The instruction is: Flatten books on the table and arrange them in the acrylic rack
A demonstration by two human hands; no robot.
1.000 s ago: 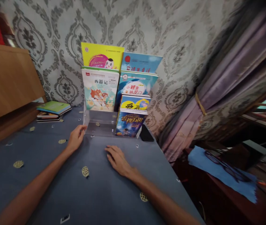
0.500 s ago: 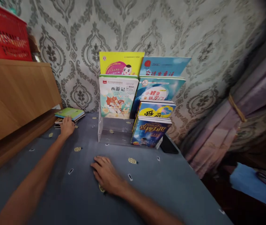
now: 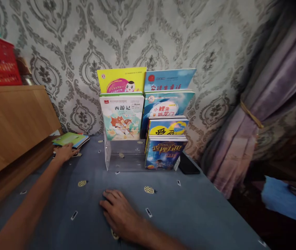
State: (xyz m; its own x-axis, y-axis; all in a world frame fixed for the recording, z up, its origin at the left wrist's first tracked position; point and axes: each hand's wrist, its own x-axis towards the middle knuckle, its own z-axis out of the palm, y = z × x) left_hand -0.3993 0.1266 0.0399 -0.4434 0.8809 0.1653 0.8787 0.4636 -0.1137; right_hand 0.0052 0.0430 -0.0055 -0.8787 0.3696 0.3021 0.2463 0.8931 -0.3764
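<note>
Your left hand (image 3: pixel 65 152) is stretched out to the small pile of books (image 3: pixel 71 139), which lies on the surface (image 3: pixel 189 208) at the left, between the wooden cupboard (image 3: pixel 15 121) and the clear stand (image 3: pixel 127 163). Its fingers bend at the near edge of the pile, a place where book edges can be got at, but I can't tell if they pinch a book or just touch. Your right hand (image 3: pixel 122 211) lies palm down in front of the stand, fingers loose and a bit spread, with nothing seen in it; maybe it helps you lean. The stand goes up like stairs, so the yellow book (image 3: pixel 133 74) at the back peeks over the white book (image 3: pixel 123 119). On the right side, the small dark blue book (image 3: pixel 166 152) sits lowest, in front, so it doesn't hide the taller ones. They all face you, likely so their covers are easy to see. A black phone (image 3: pixel 188 165) lies flat just beside the stand.
</note>
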